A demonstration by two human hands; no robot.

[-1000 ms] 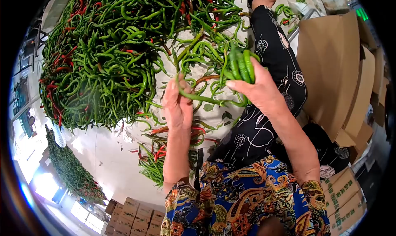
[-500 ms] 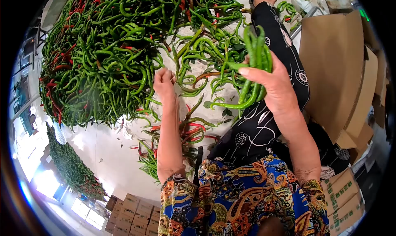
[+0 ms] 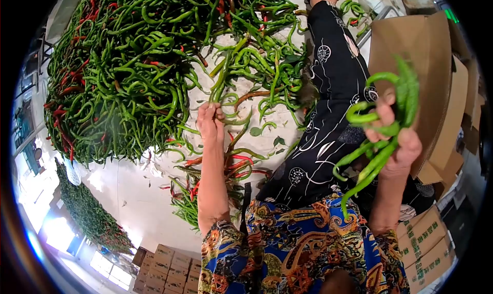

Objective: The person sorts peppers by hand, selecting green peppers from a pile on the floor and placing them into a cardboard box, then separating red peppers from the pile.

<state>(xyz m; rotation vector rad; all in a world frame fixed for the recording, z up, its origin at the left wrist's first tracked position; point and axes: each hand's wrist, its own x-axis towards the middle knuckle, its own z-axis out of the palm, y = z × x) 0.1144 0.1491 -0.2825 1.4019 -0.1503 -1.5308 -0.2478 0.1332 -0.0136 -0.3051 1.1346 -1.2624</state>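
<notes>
My right hand (image 3: 403,153) is closed around a bunch of long, curly green chili peppers (image 3: 410,96), whose ends stick out above and below the fingers. It is beside the near side of an open cardboard box (image 3: 411,45). My left hand (image 3: 210,123) reaches forward over the pale floor sheet, its fingers pinched on the lower end of a long green chili pepper (image 3: 220,83). Loose green peppers (image 3: 257,63) and a few reddish ones lie just beyond it. To its left rises a large heap of green and red chili peppers (image 3: 128,73).
A smaller pile of red and green peppers (image 3: 192,196) lies near my left forearm. My outstretched leg (image 3: 334,88) separates the peppers from the box. Stacked cartons stand at lower left (image 3: 167,268) and lower right (image 3: 423,242). Another long pepper heap (image 3: 92,212) lies farther left.
My right hand has swung right with its bunch, from over my leg to beside the cardboard box, and turned. My left hand, previously closed without a visible pepper, now pinches a long green one.
</notes>
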